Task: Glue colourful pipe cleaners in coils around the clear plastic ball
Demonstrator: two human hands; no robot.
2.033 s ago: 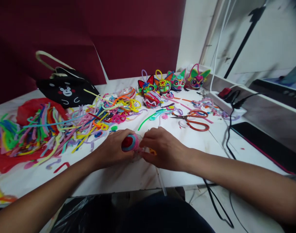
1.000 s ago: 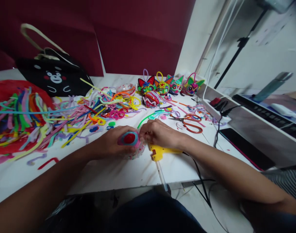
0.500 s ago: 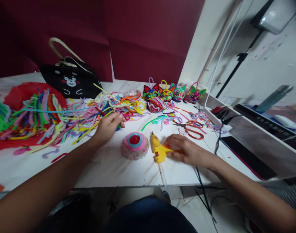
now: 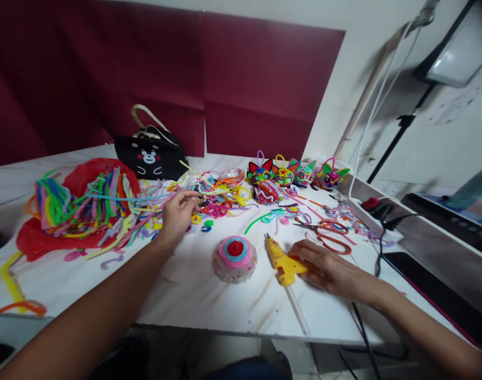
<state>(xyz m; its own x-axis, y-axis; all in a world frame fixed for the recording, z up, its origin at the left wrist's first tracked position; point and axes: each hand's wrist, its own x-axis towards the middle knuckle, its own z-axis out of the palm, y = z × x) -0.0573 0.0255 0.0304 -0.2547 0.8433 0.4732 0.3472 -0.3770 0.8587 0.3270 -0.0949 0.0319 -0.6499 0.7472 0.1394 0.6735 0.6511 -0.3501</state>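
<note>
Glue gun (image 4: pixel 282 263) is sitting right of the dome (image 4: pixel 235 258), your right hand (image 4: pixel 328 269) gripping its handle; your left hand (image 4: pixel 178 215) is hovering half-curled, hold unclear; swinging leftward, you'd be risking smearing the dome.

the right hand (image 4: pixel 324 266) hides the end of the glue gun's (image 4: pixel 281 261) handle; whether the left hand (image 4: pixel 178 214) pinches any strips (image 4: pixel 225 183), i can't tell. lamp (image 4: pixel 460 58) and bottle (image 4: pixel 472 189) run off rightward.

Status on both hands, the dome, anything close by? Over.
Right hand on glue gun handle. Left hand at pipe cleaners, grip unclear. Dome on table, untouched. Scissors just beyond right hand.
</note>
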